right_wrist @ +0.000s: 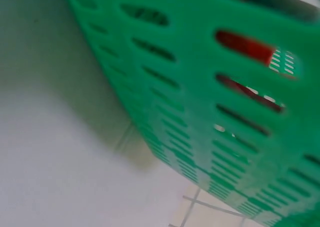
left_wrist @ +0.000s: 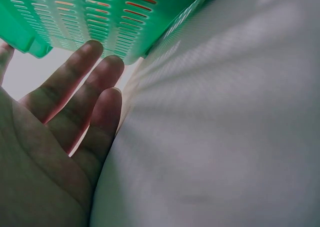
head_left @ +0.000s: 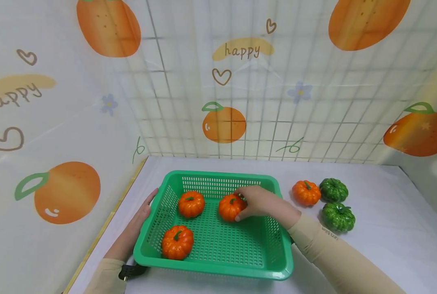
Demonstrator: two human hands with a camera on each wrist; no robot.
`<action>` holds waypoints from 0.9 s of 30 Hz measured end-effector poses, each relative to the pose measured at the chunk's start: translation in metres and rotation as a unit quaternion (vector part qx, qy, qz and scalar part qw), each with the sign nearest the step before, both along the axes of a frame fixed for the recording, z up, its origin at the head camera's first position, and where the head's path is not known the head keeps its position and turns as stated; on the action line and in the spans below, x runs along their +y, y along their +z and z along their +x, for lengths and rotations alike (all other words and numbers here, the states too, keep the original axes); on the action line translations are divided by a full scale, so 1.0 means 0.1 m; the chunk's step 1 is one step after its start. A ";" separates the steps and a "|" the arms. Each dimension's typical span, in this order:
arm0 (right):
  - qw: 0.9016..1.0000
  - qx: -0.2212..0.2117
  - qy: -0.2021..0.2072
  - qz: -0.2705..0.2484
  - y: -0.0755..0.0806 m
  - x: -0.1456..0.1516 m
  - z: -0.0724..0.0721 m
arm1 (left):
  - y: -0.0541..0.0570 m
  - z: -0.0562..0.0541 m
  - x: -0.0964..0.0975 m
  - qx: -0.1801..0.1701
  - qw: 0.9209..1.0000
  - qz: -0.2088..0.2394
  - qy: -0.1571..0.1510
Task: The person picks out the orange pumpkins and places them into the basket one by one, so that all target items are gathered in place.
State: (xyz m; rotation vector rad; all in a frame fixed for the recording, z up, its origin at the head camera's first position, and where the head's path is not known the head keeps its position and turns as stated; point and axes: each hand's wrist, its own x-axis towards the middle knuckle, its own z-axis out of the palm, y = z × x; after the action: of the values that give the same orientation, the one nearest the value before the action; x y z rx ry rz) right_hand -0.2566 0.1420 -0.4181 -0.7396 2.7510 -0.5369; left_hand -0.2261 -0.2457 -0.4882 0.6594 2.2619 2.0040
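Observation:
A green plastic basket (head_left: 211,267) with slotted walls stands on the table. Inside it, my right hand (head_left: 257,201) grips a small orange pumpkin (head_left: 228,207), thumb at the near side and fingers at the far side. Two more orange pumpkins lie in the basket, one at the back left (head_left: 191,205) and one at the front left (head_left: 178,243). My left hand (head_left: 140,216) is at the basket's left outer side; in the left wrist view its fingers (left_wrist: 102,74) extend toward the slotted wall (left_wrist: 75,24). The right wrist view shows mostly the basket's outer wall (right_wrist: 195,52), which hides the right hand's grip.
Right of the basket, an orange pumpkin (head_left: 306,193) and two green pumpkins, one behind (head_left: 333,190) and one in front (head_left: 338,217), lie on the white table (head_left: 384,228). A printed curtain (head_left: 181,94) hangs behind and on the left.

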 end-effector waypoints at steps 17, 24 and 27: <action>1.000 0.003 -0.008 0.012 -0.05 -0.03 -0.01 | 0.00 0.04 -0.02 -0.025 0.999 -0.016 0.013; 1.000 0.009 -0.012 -0.006 -0.02 -0.02 0.00 | 0.01 0.09 -0.03 -0.038 0.999 -0.026 0.010; 1.000 0.012 -0.018 -0.021 -0.01 0.00 0.00 | 0.00 0.08 -0.03 -0.035 0.999 -0.027 0.007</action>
State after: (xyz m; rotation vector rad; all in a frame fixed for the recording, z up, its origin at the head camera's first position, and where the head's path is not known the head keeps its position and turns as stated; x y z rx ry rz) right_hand -0.2566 0.1420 -0.4195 -0.7123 2.7884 -0.5972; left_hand -0.2177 -0.2490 -0.4881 0.5617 2.2782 1.9319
